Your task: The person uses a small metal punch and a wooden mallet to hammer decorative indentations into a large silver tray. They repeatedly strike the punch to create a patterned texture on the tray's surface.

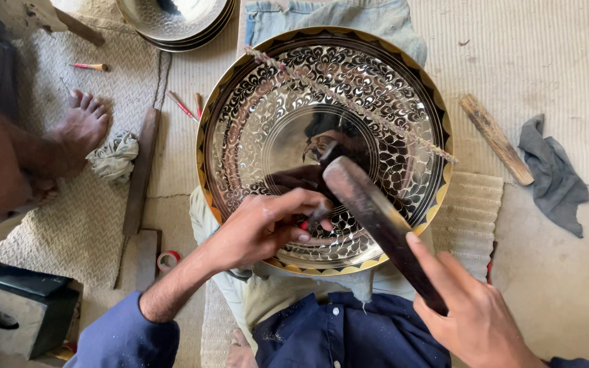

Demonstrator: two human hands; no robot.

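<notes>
A large round engraved metal tray (253,116) with a gold scalloped rim rests tilted on my lap. My left hand (260,228) pinches a small chisel (313,219) with a red band, tip down on the tray's lower patterned band. My right hand (475,313) grips the handle of a dark wooden mallet (369,208), whose head hovers just above the chisel's top. A twisted cord (349,102) stretches across the tray from upper left to right.
Stacked metal plates (172,20) lie at the top left. Another person's bare foot (80,129) rests on the woven mat at left, by a crumpled rag (114,157) and a wooden bar (141,170). A wood stick (495,138) and grey cloth (553,174) lie right. Black block (18,310) lower left.
</notes>
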